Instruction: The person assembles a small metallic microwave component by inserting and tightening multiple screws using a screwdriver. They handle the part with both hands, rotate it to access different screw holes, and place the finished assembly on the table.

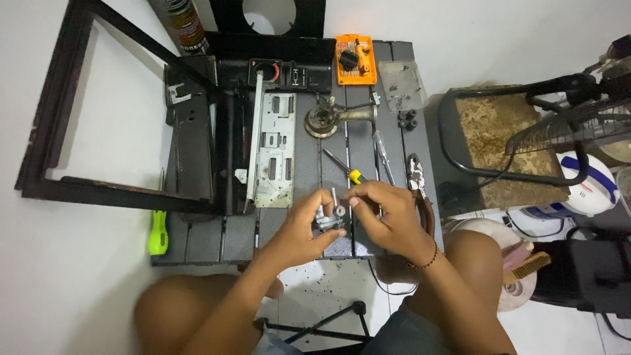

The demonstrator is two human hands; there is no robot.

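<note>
both hands meet near the front edge of the dark slatted table [299, 158], where my left hand [299, 227] pinches the small metal part [328, 220] from its left side and my right hand [388, 217], equally near, pinches its top.

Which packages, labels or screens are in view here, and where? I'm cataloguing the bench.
Spray can: top left, leaning; dark cylinder with orange-and-black printed label.
Bit set case: top centre of the dark table; orange rectangular tray, black knob inside.
Clear plastic bag: right of the case; flat, transparent, small parts inside.
No screens.
</note>
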